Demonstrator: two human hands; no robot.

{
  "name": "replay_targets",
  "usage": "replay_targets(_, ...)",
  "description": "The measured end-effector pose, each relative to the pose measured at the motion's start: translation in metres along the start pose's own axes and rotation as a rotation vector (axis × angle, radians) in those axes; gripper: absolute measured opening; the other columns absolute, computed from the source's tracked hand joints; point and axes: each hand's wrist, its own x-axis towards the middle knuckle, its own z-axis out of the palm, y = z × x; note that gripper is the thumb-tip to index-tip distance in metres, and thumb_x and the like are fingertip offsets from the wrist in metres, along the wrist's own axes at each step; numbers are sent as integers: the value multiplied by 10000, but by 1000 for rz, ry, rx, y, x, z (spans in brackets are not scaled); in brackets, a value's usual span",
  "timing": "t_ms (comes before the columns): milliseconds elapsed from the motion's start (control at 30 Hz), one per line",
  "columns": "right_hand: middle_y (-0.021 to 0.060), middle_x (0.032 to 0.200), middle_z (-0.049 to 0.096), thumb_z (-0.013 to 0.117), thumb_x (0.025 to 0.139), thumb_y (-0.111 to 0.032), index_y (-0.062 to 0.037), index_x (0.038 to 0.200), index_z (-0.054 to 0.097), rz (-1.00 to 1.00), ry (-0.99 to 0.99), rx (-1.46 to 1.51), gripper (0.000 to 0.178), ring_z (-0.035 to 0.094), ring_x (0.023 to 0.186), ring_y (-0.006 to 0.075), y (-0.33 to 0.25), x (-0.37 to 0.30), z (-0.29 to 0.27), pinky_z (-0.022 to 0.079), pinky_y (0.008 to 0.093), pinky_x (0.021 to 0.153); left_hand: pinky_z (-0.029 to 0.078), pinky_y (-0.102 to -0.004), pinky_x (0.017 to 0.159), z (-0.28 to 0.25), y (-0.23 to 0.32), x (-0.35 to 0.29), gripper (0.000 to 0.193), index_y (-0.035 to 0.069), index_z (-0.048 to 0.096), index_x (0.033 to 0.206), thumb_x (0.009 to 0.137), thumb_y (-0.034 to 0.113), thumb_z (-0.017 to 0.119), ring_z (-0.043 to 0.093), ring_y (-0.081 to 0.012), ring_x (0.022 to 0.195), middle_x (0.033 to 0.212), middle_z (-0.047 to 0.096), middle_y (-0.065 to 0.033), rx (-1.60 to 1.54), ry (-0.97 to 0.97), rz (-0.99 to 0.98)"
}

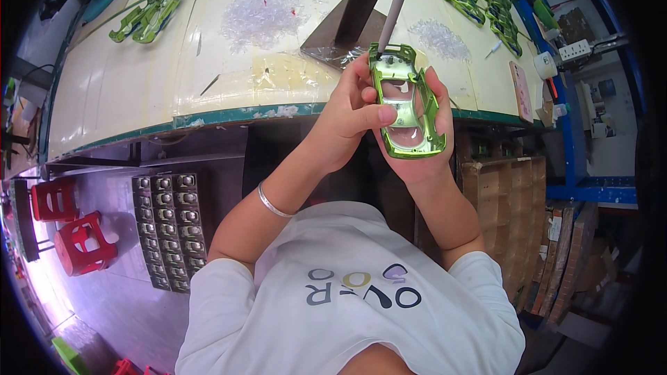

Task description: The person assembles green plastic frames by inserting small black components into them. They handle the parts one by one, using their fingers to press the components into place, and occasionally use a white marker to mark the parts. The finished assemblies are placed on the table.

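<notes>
Just past the table's front edge, both hands hold a shiny green toy car body shell, its hollow inside facing up, with transparent window pieces in it. My left hand is closed on its left side, thumb pressed on the inside. Around the right side and underneath, my right hand grips it. A slim rod-shaped tool with a grey sleeve and a dark, yellow-marked top comes down from above. Its tip meets the far end of the shell; whether it touches is too small to tell.
A dark metal post stands on a base plate behind the shell. Piles of small transparent parts lie either side. More green shells rest far left and far right. A pink phone-like slab lies right. Below stand a tray of car shells and red stools.
</notes>
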Motion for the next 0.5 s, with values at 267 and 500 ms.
replay_targets(267, 156, 875, 594, 274, 868, -384, 1, 1059, 501, -22, 10, -15, 486, 586, 789, 231, -1, 1, 1, 468, 318, 728, 338, -294, 910, 0, -1, 1, 735, 44, 236, 1231, 659, 163, 681, 437, -158, 1037, 1082, 418, -69, 33, -14, 18)
replay_targets(500, 155, 875, 597, 283, 868, -383, -5, 1060, 500, -9, 13, 4, 477, 587, 796, 237, -2, 1, -1, 468, 322, 733, 357, -308, 915, 0, -4, 2, 820, 59, 230, 1266, 642, 311, 700, 440, -177, 1063, 1125, 436, -82, 90, 5, 22)
